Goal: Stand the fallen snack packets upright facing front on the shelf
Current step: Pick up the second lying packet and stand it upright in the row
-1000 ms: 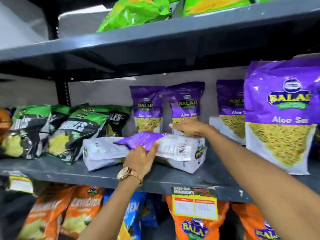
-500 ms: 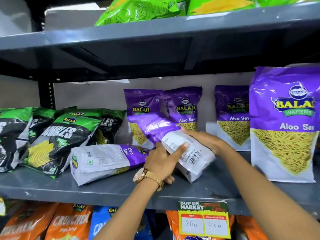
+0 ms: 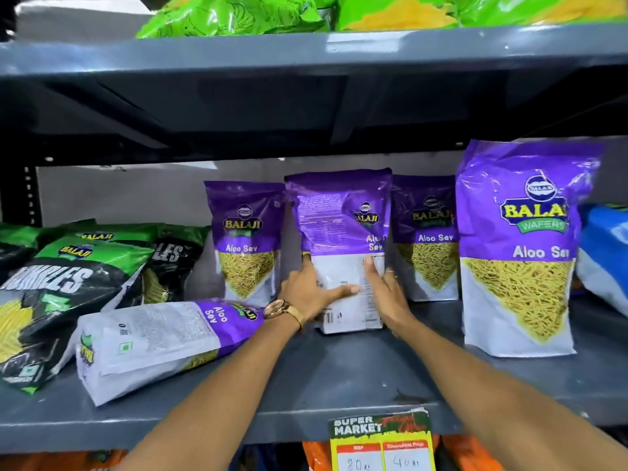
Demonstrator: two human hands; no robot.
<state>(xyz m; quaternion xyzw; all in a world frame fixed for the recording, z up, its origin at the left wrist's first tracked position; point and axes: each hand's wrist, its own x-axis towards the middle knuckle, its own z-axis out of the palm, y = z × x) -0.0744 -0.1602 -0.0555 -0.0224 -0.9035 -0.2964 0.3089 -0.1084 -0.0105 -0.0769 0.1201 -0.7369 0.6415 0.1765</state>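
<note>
A purple-and-white Aloo Sev packet (image 3: 339, 226) stands upright on the grey shelf (image 3: 339, 379), its back and side panel toward me. My left hand (image 3: 307, 294), with a watch on the wrist, grips its lower left edge. My right hand (image 3: 385, 290) presses against its lower right edge. A second Aloo Sev packet (image 3: 159, 341) lies fallen on its side at the front left of the shelf, back panel up. Three more Aloo Sev packets stand facing front: one behind left (image 3: 244, 243), one behind right (image 3: 430, 239), a near one at right (image 3: 520, 246).
Black-and-green packets (image 3: 68, 287) lean at the left of the shelf. A blue packet (image 3: 605, 253) sits at the far right. Green packets (image 3: 231, 15) fill the upper shelf. A price tag (image 3: 380, 440) hangs on the shelf's front edge, with orange packets below.
Both hands have lifted the top fallen packet off the other one and set it upright on the shelf. The other fallen packet stays lying on its side.
</note>
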